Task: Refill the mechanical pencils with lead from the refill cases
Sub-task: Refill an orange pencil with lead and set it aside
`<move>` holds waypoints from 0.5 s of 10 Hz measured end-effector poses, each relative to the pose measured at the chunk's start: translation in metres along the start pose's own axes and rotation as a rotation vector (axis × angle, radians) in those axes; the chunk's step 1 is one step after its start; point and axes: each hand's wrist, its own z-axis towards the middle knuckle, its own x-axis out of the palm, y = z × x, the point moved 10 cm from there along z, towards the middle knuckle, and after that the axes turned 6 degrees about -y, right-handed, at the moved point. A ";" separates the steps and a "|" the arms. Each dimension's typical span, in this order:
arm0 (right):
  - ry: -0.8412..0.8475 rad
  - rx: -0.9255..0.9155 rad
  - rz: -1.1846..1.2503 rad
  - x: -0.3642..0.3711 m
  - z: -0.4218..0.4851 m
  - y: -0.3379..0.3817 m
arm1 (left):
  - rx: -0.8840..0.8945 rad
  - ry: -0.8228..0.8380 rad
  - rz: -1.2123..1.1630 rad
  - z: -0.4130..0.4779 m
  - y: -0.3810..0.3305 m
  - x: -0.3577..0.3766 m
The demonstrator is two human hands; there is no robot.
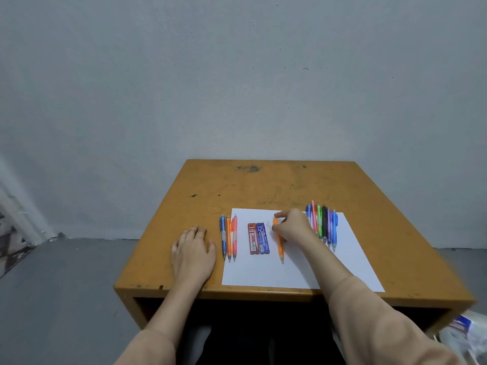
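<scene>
- Head view: right hand [292, 225] pinches the top of the orange pencil [280, 246], just right of the refill cases [258, 239].
- Left hand [193, 250] rests flat on the worktop [263, 185], fingers relaxed, holding nothing.

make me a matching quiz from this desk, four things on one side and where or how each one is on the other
1 left hand
2 right hand
3 red refill case
4 blue refill case

a grips the orange pencil
b on the paper, nearer the right hand
c flat on the table
d on the paper, nearer the left hand

Pairs: 1-c, 2-a, 3-d, 4-b
</scene>
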 end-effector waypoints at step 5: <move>0.021 -0.270 0.091 -0.015 -0.016 0.045 | 0.013 0.000 0.041 0.000 -0.003 -0.001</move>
